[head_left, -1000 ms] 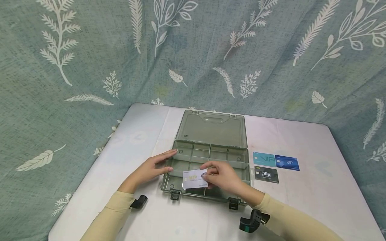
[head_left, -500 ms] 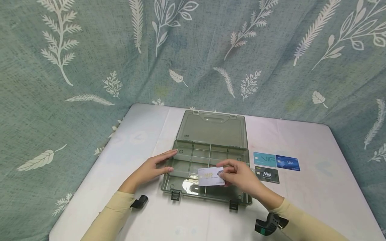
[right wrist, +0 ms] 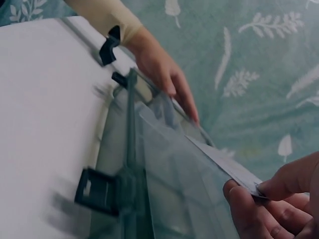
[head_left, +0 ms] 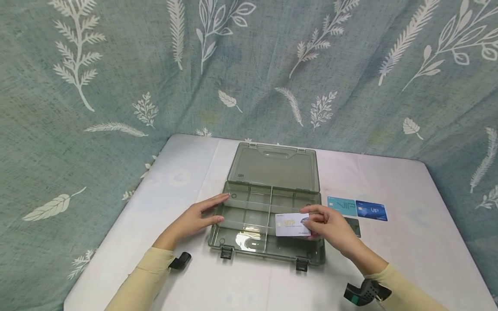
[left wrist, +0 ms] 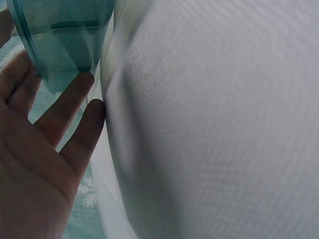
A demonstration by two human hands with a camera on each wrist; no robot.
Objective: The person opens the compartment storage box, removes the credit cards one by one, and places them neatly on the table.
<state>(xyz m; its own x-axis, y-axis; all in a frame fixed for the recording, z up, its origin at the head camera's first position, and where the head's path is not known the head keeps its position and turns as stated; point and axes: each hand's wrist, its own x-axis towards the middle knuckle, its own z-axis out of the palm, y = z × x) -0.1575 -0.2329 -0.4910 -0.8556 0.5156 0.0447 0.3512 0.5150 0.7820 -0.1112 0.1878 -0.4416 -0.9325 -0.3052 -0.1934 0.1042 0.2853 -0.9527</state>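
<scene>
now right hand (head_left: 330, 224) pinches white card (head_left: 289, 224) over open box (head_left: 268, 250); left hand (head_left: 194, 220) flat.

brightness: pretty even, soft daylight-ish light all over the head view, nothing really dim
shadows: only faint ones, e.g. under the left hand (head_left: 194, 219) on the white cloth-covered table (head_left: 404, 242)
glare: a bright patch on the floor of the smoky clear plastic compartment box (head_left: 249, 237), plus a sheen on its open lid
head view sharpness: mostly crisp, print on the white VIP card (head_left: 292, 224) reads okay
edge distortion: wide-angle bend, the teal leaf-print curtain (head_left: 97, 86) bows at the sides
left wrist view: too close, tablecloth a soft grey-white blur, box corner smeared
right wrist view: darker, muted colours, the box's black latch (right wrist: 97, 191) blurred; right hand (right wrist: 279, 204) in shade
</scene>
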